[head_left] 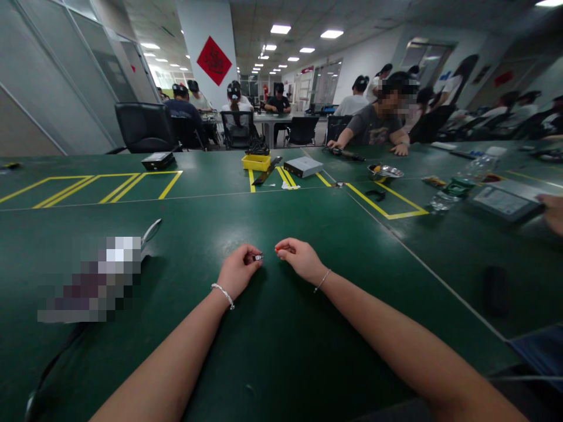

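Note:
Both my forearms rest on the green table (281, 328), each wrist with a bracelet. My left hand (237, 271) is curled into a pinch and holds a small silver metal part (257, 257) at its fingertips. My right hand (298, 256) is also closed, its fingers pinched on something tiny with a red-orange tip (277, 251) that I cannot make out. The two hands are a few centimetres apart, fingertips facing each other just above the table.
A blurred-out object with a grey cable (94, 278) lies left of my hands. Farther back are a yellow bin (256, 162), a grey box (303, 167), a black box (158, 160) and a metal bowl (385, 171). A person sits across the table; someone's hand (552, 212) shows at right.

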`<state>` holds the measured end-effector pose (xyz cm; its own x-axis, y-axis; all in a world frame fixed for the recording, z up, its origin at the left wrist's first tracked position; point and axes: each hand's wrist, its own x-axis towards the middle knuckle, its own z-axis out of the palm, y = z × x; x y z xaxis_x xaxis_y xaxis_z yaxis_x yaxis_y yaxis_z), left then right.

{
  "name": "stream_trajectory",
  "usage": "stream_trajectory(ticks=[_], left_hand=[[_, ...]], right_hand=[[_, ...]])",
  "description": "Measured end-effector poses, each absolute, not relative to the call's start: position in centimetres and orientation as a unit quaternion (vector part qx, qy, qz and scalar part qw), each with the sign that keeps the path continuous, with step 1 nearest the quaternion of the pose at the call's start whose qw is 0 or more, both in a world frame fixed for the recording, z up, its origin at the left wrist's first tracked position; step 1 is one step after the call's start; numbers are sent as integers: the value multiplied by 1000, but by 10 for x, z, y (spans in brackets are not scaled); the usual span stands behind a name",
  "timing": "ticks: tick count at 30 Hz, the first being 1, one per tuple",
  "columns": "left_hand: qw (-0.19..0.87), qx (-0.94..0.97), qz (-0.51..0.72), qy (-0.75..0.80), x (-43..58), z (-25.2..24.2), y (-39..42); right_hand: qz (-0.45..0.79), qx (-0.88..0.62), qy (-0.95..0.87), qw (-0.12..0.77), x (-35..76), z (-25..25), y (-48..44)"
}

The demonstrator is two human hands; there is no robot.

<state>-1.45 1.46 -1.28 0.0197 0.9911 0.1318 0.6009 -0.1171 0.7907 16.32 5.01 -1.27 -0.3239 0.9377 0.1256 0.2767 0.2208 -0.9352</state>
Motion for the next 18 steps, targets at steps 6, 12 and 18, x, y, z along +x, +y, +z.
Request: stream_trajectory(ticks=[6, 12, 18], left_hand=[[278, 681, 349, 581, -9, -9, 10], [261, 695, 334, 580, -9, -12, 11], [254, 700, 332, 579, -9, -13, 11]], right_hand=[[406, -422, -717, 377, 163, -16, 44], [374, -404, -731, 403, 161, -16, 40], [371, -399, -744, 387, 160, -15, 39]])
